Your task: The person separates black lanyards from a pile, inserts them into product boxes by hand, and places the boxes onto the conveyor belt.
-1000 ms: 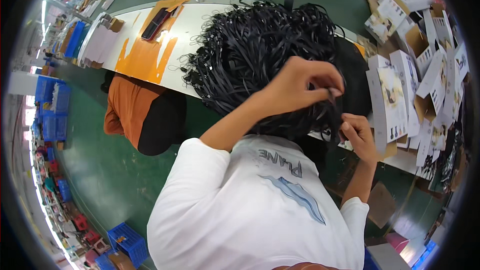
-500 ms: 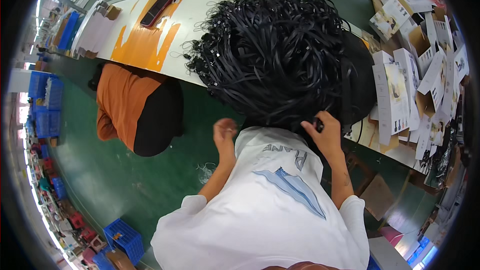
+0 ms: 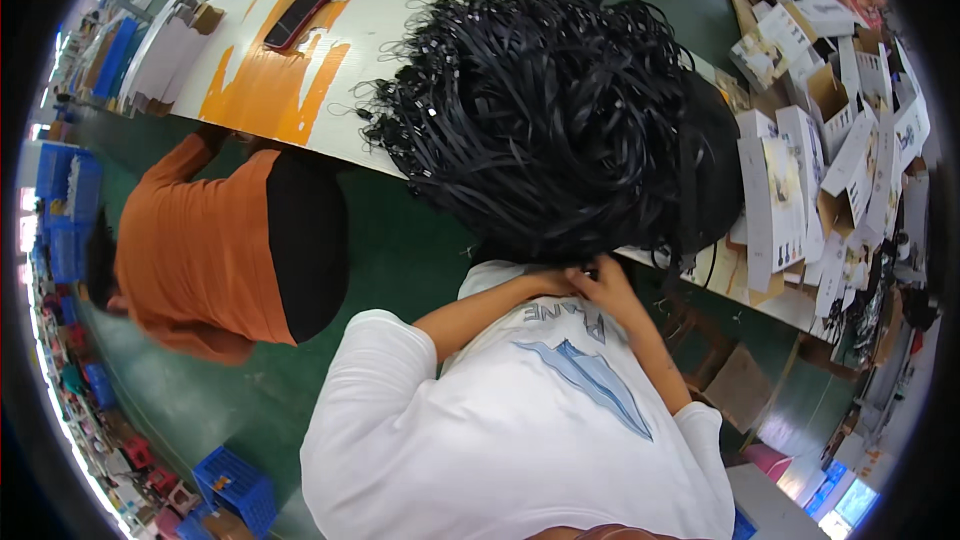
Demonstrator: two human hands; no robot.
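Note:
A large heap of black lanyards [image 3: 560, 120], flat straps with small clips and thin cord loops at their ends, covers the middle of the table. My two hands meet just off its near side, in front of my white shirt. My right hand [image 3: 607, 287] is closed, thumb and fingers bent together around a small dark thing too small to name. My left hand [image 3: 552, 283] reaches across to the right hand, its fingers mostly hidden behind it. Straps hang over the table edge just beyond my hands.
White printed cartons [image 3: 775, 200] lie piled at the table's right. A dark phone [image 3: 298, 16] rests on orange tape [image 3: 255, 90] at the left. A person in an orange top [image 3: 205, 250] bends beside the table. A blue crate [image 3: 236, 488] stands on the green floor.
My left hand has moved right to meet my right hand, which has come slightly nearer and left. The person in orange has shifted left and straightened somewhat.

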